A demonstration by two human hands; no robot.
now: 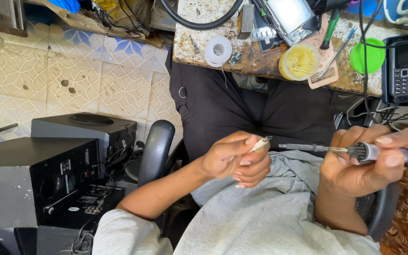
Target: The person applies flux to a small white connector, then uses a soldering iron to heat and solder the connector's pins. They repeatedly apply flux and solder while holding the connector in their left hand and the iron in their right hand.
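My left hand (234, 158) is closed around a small white plug end (262, 143) that pokes out between thumb and forefinger. My right hand (369, 160) grips a soldering iron (336, 149) by its grey and black handle, with the metal tip pointing left toward the white plug, a short gap apart. Both hands hover over my lap, above black trousers and a grey shirt.
A worn workbench (260, 61) lies ahead with a solder spool (218, 49), a yellow flux tub (300, 61), a green lid (368, 55), a black keypad phone (401, 68) and an opened device (289, 16). Black audio equipment (53, 174) stands at left on a tiled floor (48, 71).
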